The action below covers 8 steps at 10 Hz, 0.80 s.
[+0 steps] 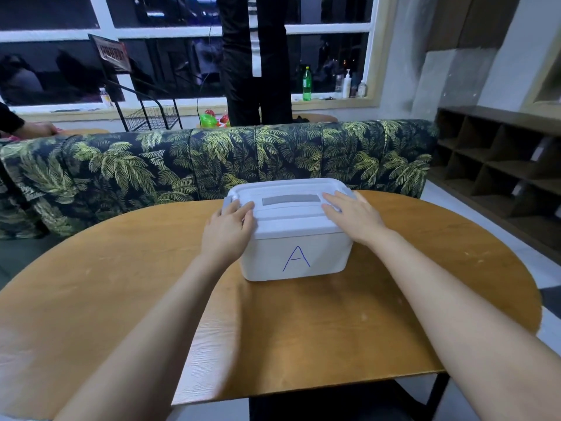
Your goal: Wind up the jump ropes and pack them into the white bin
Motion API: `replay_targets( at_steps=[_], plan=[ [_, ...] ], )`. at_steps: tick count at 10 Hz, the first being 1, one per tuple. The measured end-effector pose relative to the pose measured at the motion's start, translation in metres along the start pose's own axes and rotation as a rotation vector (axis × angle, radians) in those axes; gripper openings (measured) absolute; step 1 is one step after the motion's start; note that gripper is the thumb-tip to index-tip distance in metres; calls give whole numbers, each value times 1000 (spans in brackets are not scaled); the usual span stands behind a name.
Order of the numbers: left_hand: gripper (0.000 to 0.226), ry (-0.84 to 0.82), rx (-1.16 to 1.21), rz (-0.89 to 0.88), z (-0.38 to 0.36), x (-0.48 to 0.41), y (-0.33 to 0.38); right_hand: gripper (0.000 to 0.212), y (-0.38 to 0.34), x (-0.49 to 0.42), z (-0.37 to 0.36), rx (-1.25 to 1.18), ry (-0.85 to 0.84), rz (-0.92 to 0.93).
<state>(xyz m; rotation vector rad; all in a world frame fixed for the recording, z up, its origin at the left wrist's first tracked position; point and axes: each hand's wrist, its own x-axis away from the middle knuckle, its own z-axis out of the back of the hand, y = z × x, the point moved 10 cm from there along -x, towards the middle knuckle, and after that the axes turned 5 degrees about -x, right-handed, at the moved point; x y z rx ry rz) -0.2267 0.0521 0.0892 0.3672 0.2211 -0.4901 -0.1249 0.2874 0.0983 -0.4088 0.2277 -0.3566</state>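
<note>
One white bin (294,253), left hand (229,229) and right hand (353,215) flat on lid (290,215), fingers (331,199) straight

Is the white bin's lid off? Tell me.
No, the lid sits on the white bin, left hand and right hand resting on it.

**Around the room: sofa, sill and shelves**

A tan, oval wooden surface (121,299) fills the near ground. Just beyond its far edge runs a sofa (182,159) in a dark palm-leaf print. Behind the sofa a person in black clothes (255,71) stands before a white-framed window (170,31). On the sill to the right are a green bottle (307,84) and a white pump bottle (346,84). A black wire rack (151,117) stands far left, and dark wooden cubby shelves (498,165) line the right wall.
</note>
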Motion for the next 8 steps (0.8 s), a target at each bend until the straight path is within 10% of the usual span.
replay_targets(
  at_steps=[4,8],
  plan=[
    [52,-22,-215,-153,10,-26,8,54,-4,-27,-7,61,-93,34],
    [48,-262,-513,-296,-28,-163,73,65,-14,-141,-1,342,-223,460]
  ],
)
